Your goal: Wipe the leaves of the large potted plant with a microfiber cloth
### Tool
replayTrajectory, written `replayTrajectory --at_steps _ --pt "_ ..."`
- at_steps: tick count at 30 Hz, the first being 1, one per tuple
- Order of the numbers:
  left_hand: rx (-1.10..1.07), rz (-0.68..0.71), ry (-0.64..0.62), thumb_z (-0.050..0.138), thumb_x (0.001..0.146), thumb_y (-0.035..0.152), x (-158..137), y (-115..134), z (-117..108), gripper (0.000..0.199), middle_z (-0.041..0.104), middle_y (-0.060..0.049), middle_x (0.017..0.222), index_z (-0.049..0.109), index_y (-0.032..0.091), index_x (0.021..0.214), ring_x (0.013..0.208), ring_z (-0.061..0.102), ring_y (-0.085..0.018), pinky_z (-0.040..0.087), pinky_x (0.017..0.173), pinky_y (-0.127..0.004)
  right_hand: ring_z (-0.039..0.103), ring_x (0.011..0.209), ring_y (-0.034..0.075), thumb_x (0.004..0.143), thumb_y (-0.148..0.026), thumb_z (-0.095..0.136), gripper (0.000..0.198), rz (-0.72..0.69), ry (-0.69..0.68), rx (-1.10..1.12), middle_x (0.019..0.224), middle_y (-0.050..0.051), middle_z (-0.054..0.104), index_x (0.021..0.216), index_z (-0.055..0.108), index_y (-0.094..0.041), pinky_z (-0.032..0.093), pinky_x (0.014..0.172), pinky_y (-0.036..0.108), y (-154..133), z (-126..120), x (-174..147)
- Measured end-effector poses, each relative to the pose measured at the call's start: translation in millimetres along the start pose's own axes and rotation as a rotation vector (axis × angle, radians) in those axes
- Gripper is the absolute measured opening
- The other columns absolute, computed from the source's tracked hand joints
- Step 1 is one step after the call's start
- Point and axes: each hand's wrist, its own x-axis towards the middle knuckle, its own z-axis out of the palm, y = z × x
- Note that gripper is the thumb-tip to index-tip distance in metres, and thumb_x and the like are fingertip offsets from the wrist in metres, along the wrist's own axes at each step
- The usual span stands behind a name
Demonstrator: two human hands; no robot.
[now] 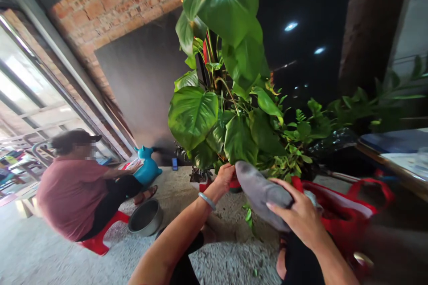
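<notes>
My right hand (299,211) is wrapped round a long grey thing (259,187) with a soft-looking, shoe-like shape and a rounded tip. It slants up and to the left, and its lower part is dark. My left hand (226,176), with a pale bangle on the wrist, is closed just beside the rounded tip. What its fingers hold, if anything, cannot be made out. Large green leaves of a potted plant (194,116) rise right behind both hands.
At left, a person in a pink shirt (72,191) sits on a red stool (95,242). A grey basin (146,218) and blue animal-shaped toy (147,169) stand nearby. A red bag (354,207) lies to my right, below a table edge (394,158).
</notes>
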Motion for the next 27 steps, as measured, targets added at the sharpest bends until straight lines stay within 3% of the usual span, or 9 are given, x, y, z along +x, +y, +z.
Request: replayTrajectory --at_steps 3,6,10,13,16,19,23,27 --pt "0.007 -0.056 0.056 0.082 0.068 0.031 -20 1 -12 0.026 0.072 -0.003 0.082 0.069 0.021 0.088 0.076 0.065 -0.018 0.051 0.074 -0.031 0.076 0.083 0.033 0.054 -0.048 0.084 0.052 0.17 0.033 0.116 0.089 0.004 0.082 0.102 0.081 -0.028 0.062 0.076 0.042 11 -10 -26" --pt "0.025 -0.11 0.053 0.085 0.066 0.036 -63 -10 -20 0.039 0.073 -0.006 0.093 0.073 0.02 0.099 0.083 0.066 -0.019 0.05 0.072 -0.031 0.075 0.086 0.034 0.052 -0.054 0.084 0.058 0.213 0.21 0.125 0.092 0.007 0.082 0.102 0.08 -0.025 0.062 0.079 0.044 9 -13 -30" --pt "0.049 -0.078 0.017 0.09 0.066 0.038 -136 -28 -29 0.034 0.074 -0.009 0.106 0.077 0.019 0.091 0.096 0.066 -0.023 0.053 0.079 -0.033 0.074 0.101 0.039 0.058 -0.058 0.078 0.064 0.132 0.426 -0.004 0.11 0.013 0.08 0.111 0.077 -0.022 0.057 0.094 0.053 6 -3 -23" --pt "-0.026 0.0 -0.077 0.092 0.072 0.042 -169 -30 -25 0.05 0.073 -0.012 0.13 0.08 0.024 0.117 0.122 0.064 -0.03 0.053 0.095 -0.038 0.071 0.111 0.042 0.063 -0.055 0.077 0.062 0.052 0.436 -0.015 0.119 0.018 0.078 0.114 0.076 -0.02 0.052 0.103 0.056 -3 21 -26" --pt "-0.187 0.1 -0.187 0.095 0.07 0.046 -172 -26 -14 0.08 0.067 -0.012 0.144 0.068 0.027 0.143 0.136 0.058 -0.034 0.048 0.111 -0.042 0.072 0.108 0.038 0.066 -0.05 0.078 0.055 0.047 0.259 0.137 0.117 0.015 0.078 0.113 0.075 -0.022 0.055 0.1 0.052 -21 54 -40" --pt "-0.357 0.117 -0.178 0.094 0.069 0.049 -164 -26 -7 0.082 0.071 -0.012 0.137 0.068 0.024 0.143 0.128 0.065 -0.032 0.048 0.112 -0.042 0.074 0.097 0.033 0.069 -0.05 0.081 0.056 0.194 0.094 0.419 0.107 0.01 0.08 0.117 0.072 -0.023 0.059 0.09 0.045 -35 81 -58" --pt "-0.504 0.032 -0.031 0.097 0.063 0.045 -159 -30 -4 0.07 0.077 -0.009 0.121 0.077 0.02 0.124 0.109 0.071 -0.027 0.056 0.098 -0.034 0.074 0.1 0.031 0.068 -0.053 0.086 0.069 0.346 0.094 0.686 0.109 0.007 0.079 0.127 0.067 -0.023 0.059 0.092 0.043 -31 97 -73" --pt "-0.584 -0.039 0.064 0.1 0.058 0.038 -159 -37 -3 0.067 0.078 -0.009 0.114 0.078 0.018 0.118 0.101 0.072 -0.025 0.058 0.093 -0.033 0.073 0.107 0.033 0.063 -0.055 0.087 0.073 0.426 0.164 0.687 0.113 0.008 0.078 0.125 0.068 -0.022 0.059 0.095 0.044 -20 104 -83"
